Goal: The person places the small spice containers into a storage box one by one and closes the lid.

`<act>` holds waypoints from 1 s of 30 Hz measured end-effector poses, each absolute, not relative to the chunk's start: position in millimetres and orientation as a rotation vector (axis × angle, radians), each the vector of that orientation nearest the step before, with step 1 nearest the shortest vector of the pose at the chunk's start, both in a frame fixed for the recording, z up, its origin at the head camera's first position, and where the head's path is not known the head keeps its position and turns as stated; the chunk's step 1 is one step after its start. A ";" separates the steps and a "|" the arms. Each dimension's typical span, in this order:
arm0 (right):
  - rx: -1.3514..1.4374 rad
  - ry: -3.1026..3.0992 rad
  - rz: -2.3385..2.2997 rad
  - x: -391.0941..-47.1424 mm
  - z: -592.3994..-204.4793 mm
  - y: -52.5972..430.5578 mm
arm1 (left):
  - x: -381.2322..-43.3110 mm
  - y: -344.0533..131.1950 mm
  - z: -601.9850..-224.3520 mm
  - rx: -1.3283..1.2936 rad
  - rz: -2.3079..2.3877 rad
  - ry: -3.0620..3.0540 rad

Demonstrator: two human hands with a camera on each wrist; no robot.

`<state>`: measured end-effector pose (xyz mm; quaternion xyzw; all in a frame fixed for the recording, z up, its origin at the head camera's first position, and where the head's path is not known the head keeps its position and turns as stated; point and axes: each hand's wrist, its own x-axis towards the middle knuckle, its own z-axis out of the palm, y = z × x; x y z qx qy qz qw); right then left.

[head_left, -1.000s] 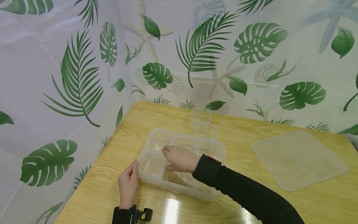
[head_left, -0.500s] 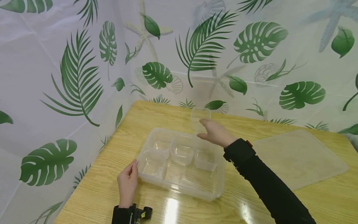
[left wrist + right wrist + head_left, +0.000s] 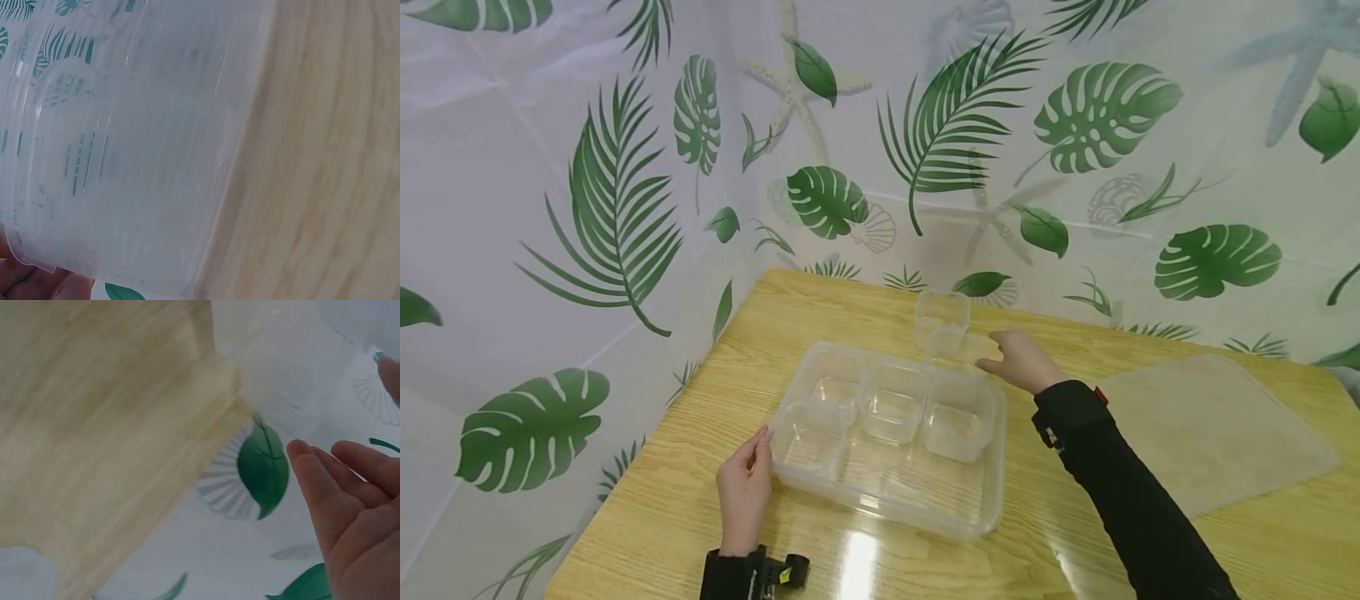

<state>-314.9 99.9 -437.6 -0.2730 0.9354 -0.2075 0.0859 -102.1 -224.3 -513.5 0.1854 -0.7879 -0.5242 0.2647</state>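
A large clear plastic container (image 3: pixel 917 517) stands on the table with several small clear boxes inside, one of them a box (image 3: pixel 892 404) in the back middle. My left hand (image 3: pixel 745 492) pinches its left rim; in the left wrist view the fingers (image 3: pixel 37 284) curl at the container's wall (image 3: pixel 144 187). Behind the container stand two more small boxes: a nearer box (image 3: pixel 953 346) and a farther box (image 3: pixel 942 308). Beside the nearer one's right side is my right hand (image 3: pixel 1021 361), thumb and fingers apart. Whether it touches that box I cannot tell.
A flat translucent lid (image 3: pixel 1210 425) lies on the wooden table (image 3: pixel 820 567) to the right. White cloth (image 3: pixel 865 75) printed with green leaves hangs along the table's back and left.
My right hand has moved from inside the large container back to the nearer small box, then a little right, to that box's side. The left hand stays at the rim.
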 end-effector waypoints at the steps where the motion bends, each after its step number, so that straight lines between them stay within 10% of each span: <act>1: -0.801 2.777 -0.639 -315.2 -440.3 101.2 | -102.1 -224.3 -513.5 0.501 -1.417 -2.128; 30: -0.373 2.618 -1.016 -312.3 -463.5 94.8 | -101.2 -225.1 -511.9 0.512 -1.440 -2.152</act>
